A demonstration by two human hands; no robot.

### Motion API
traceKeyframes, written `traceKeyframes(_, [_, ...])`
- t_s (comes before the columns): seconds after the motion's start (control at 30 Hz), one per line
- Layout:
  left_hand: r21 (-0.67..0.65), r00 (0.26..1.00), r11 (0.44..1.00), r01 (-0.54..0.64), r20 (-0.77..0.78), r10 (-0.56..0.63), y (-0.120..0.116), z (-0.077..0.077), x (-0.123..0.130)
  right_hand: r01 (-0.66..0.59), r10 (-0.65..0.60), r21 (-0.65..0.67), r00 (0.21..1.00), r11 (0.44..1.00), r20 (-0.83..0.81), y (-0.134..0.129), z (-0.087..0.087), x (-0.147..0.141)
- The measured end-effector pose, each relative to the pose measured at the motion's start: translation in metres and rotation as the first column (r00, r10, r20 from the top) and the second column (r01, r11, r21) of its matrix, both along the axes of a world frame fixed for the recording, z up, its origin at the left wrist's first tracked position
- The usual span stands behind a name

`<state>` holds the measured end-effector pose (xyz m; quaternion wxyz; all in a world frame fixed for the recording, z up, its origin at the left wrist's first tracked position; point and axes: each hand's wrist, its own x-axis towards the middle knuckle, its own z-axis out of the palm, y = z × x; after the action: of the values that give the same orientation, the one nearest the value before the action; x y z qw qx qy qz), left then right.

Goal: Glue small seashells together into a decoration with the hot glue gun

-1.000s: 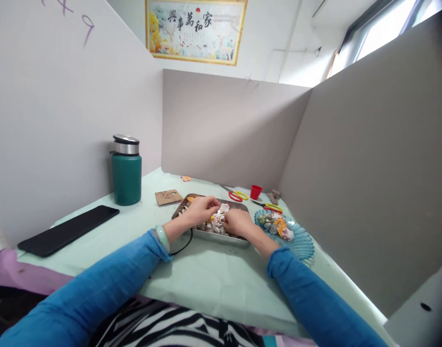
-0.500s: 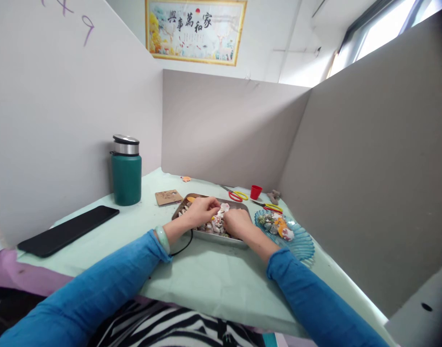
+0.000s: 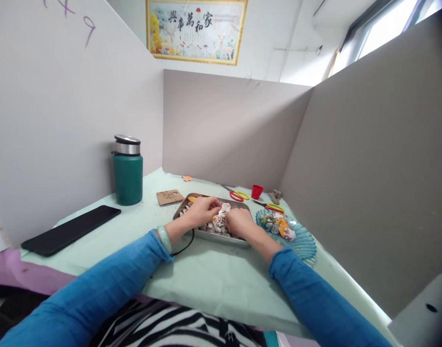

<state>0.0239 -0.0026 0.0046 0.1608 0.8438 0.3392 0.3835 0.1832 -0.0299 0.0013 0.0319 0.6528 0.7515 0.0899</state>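
A metal tray [image 3: 221, 238] full of small seashells [image 3: 215, 226] stands on the table, both hands over it. My left hand [image 3: 204, 212], with a pale green bangle at the wrist, is above the tray's middle. Its fingers are bent together towards the thumb, and whatever is between them is too small to tell. My right hand [image 3: 238, 222] is closed low at the tray's right side. Its fingertips are hidden against the shells. Between the hands lies a larger whitish shell [image 3: 226, 207].
To the right is a blue glass plate [image 3: 303, 243] bearing shells and orange pieces. Behind are two pairs of scissors [image 3: 238, 195] [image 3: 273, 207] and a red cup [image 3: 257, 192]. Leftward are a brown card [image 3: 169, 197], a green flask [image 3: 128, 178] and a black flat case [image 3: 74, 230]. Grey partitions enclose the table.
The whole view has shifted very slightly. Both hands keep nearly the same place and shape over the tray.
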Motion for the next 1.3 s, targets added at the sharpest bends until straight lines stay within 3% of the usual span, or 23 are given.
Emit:
traceKeyframes(0.5, [0.037,0.991,0.995,-0.091,-0.091,0.094,0.004,-0.001,-0.003,-0.078,0.115,0.163,0.966,0.984,-0.23,0.007,-0.004,0.017])
traceKeyframes(0.57, [0.057,0.988,0.993,-0.102,-0.106,0.108,0.007,-0.002,-0.003,-0.139,0.202,0.204,0.922,0.969,-0.331,0.008,-0.006,0.018])
traceKeyframes(0.7, [0.101,0.985,0.992,-0.071,-0.15,0.086,0.011,-0.004,-0.004,-0.242,0.355,0.268,0.75,0.932,-0.558,0.01,-0.009,0.018])
traceKeyframes(1.03, [0.037,0.983,0.991,-0.127,-0.127,0.131,0.004,0.003,-0.005,-0.285,0.33,0.221,0.426,0.933,-0.842,0.007,-0.011,0.019])
traceKeyframes(1.3, [-0.001,0.975,0.989,-0.151,-0.164,0.149,0.005,0.001,-0.004,-0.207,0.373,0.313,0.409,0.927,-0.833,0.01,-0.01,0.023])
